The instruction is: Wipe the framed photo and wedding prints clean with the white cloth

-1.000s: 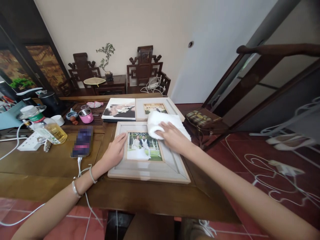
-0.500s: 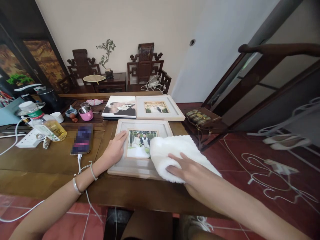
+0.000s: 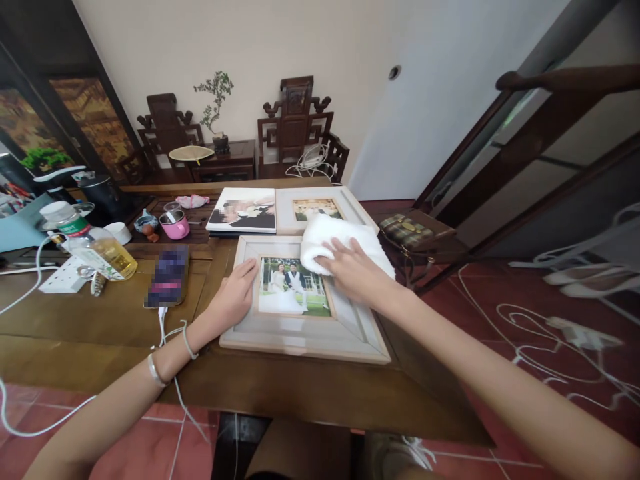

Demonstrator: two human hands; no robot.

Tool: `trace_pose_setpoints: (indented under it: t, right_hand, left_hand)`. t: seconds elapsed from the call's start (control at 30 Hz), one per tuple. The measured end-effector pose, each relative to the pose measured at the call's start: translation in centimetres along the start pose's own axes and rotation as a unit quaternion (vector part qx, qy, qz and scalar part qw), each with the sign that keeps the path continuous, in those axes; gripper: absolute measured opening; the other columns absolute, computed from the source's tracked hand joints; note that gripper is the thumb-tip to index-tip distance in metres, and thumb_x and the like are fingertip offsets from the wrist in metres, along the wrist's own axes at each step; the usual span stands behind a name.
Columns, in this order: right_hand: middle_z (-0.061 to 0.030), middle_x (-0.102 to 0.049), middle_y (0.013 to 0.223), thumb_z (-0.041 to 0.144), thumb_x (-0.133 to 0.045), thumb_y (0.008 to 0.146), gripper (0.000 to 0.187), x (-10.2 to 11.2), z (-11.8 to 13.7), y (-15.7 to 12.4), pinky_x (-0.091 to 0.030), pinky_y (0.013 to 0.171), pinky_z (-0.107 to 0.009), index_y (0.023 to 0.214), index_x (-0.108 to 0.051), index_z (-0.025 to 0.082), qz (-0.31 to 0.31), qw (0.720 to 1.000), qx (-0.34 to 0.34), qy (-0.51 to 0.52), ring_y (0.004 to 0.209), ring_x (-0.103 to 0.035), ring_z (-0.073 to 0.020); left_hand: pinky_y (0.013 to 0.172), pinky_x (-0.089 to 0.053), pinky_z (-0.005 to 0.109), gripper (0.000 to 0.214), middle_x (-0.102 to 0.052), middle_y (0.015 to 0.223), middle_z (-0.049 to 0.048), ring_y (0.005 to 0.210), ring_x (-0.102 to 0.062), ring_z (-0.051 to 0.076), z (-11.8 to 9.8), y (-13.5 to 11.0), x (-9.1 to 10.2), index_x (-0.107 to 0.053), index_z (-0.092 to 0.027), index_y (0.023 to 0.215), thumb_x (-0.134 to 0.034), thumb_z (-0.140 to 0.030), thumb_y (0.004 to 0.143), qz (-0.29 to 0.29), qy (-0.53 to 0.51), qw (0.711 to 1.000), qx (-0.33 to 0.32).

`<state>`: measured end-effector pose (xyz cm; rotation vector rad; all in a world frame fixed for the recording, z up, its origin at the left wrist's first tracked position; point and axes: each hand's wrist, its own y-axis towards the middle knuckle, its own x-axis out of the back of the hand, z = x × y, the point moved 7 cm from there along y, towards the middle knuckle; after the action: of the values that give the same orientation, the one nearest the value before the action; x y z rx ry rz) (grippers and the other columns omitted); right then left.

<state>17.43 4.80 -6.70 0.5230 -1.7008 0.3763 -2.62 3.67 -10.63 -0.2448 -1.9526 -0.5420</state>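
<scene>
- Wiping seems in hand: the white cloth [image 3: 345,235] is gripped by the right hand [image 3: 355,268], over the upper right of the framed photo [image 3: 296,293].
- On the table [image 3: 300,390] it lies, its left side touched by the left hand [image 3: 234,295], closure unclear.
- Even pressure is probably called for next.

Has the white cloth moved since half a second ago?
Yes: judged against the nearer picture frame, the white cloth under the right hand has gone from the frame's lower right to its upper right, away from the wearer.
</scene>
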Motion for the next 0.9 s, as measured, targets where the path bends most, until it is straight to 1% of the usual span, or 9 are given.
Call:
trace_pose_setpoints:
  t: [0.07,0.2,0.37,0.47,0.53,0.6,0.7,0.8,0.9]
  right_hand:
    - [-0.0265,-0.047,0.137,-0.005,-0.044,0.073,0.056,0.1,1.1,-1.4,-0.031,0.104,-0.057,0.125,-0.058,0.006,0.012,0.999,0.029,0.011,0.132,-0.035,-0.0405]
    - [-0.0266,-0.049,0.135,-0.004,-0.049,0.069,0.051,0.9,3.6,-5.9,-0.034,0.104,-0.055,0.116,-0.064,0.006,0.002,0.997,0.069,0.044,0.13,-0.039,-0.0403]
    - [-0.0188,-0.057,0.131,-0.002,-0.047,0.066,0.051,1.3,6.2,-11.2,-0.04,0.103,-0.052,0.108,-0.069,0.016,-0.006,0.99,0.112,0.09,0.127,-0.046,-0.0354]
    - [-0.0147,-0.058,0.131,-0.001,-0.047,0.064,0.053,2.0,7.4,-13.0,-0.039,0.105,-0.051,0.109,-0.067,0.018,-0.013,0.986,0.139,0.096,0.127,-0.046,-0.0337]
    - [-0.0142,-0.061,0.126,-0.001,-0.048,0.063,0.054,2.7,8.2,-13.2,-0.038,0.106,-0.051,0.111,-0.067,0.017,0.008,0.982,0.161,0.093,0.126,-0.047,-0.034]
    - [-0.0159,-0.065,0.12,-0.002,-0.048,0.063,0.052,3.5,8.8,-12.6,-0.04,0.105,-0.051,0.108,-0.068,0.014,0.04,0.98,0.172,0.089,0.123,-0.05,-0.0363]
    - [-0.0191,-0.063,0.12,-0.004,-0.047,0.065,0.05,4.6,9.5,-10.6,-0.044,0.1,-0.05,0.107,-0.068,0.012,0.079,0.978,0.164,0.103,0.12,-0.052,-0.0375]
    - [-0.0205,-0.061,0.123,-0.004,-0.046,0.066,0.049,4.7,10.6,-8.2,-0.048,0.095,-0.049,0.106,-0.068,0.013,0.111,0.972,0.153,0.138,0.118,-0.054,-0.0361]
    - [-0.0219,-0.059,0.125,-0.002,-0.047,0.069,0.044,4.6,12.9,-6.1,-0.046,0.094,-0.052,0.106,-0.067,0.011,0.115,0.958,0.196,0.173,0.118,-0.052,-0.0379]
  left_hand:
    - [0.112,-0.033,0.046,0.045,-0.042,0.145,0.015,0.137,-0.036,0.025,0.1,0.0,-0.1,-0.048,-0.011,0.133,-0.031,-0.011,0.091,-0.003,-0.002,1.0,-0.005]
    - [0.112,-0.033,0.046,0.046,-0.042,0.145,0.0143,0.137,-0.036,0.025,0.1,0.0,-0.2,-0.048,-0.012,0.133,-0.033,-0.01,0.089,-0.008,-0.001,1.0,-0.005]
    - [0.112,-0.033,0.046,0.046,-0.043,0.144,0.0149,0.137,-0.036,0.025,0.0,-0.2,-0.1,-0.048,-0.011,0.133,-0.032,-0.01,0.09,-0.012,0.005,1.0,0.009]
    - [0.112,-0.033,0.046,0.046,-0.042,0.145,0.0153,0.137,-0.036,0.025,0.0,-0.2,-0.2,-0.048,-0.009,0.133,-0.032,-0.01,0.09,-0.009,0.003,1.0,0.013]
    - [0.112,-0.033,0.046,0.046,-0.042,0.145,0.0152,0.137,-0.036,0.025,0.0,-0.2,-0.2,-0.048,-0.01,0.132,-0.033,-0.01,0.09,-0.009,0.002,1.0,0.011]
    - [0.112,-0.033,0.046,0.046,-0.043,0.144,0.0146,0.137,-0.037,0.024,0.0,-0.1,-0.2,-0.048,-0.011,0.133,-0.033,-0.01,0.089,-0.014,0.0,1.0,0.008]
    - [0.112,-0.033,0.046,0.046,-0.044,0.144,0.0137,0.136,-0.038,0.024,-0.1,-0.1,-0.1,-0.049,-0.013,0.132,-0.035,-0.01,0.089,-0.019,0.0,1.0,0.003]
    - [0.112,-0.033,0.046,0.046,-0.044,0.144,0.0141,0.136,-0.038,0.024,0.0,-0.1,-0.1,-0.049,-0.012,0.132,-0.035,-0.01,0.089,-0.019,-0.001,1.0,0.002]
    - [0.112,-0.033,0.047,0.045,-0.044,0.144,0.0132,0.136,-0.038,0.024,0.1,-0.1,0.0,-0.049,-0.014,0.132,-0.035,-0.011,0.089,-0.021,-0.011,1.0,0.005]
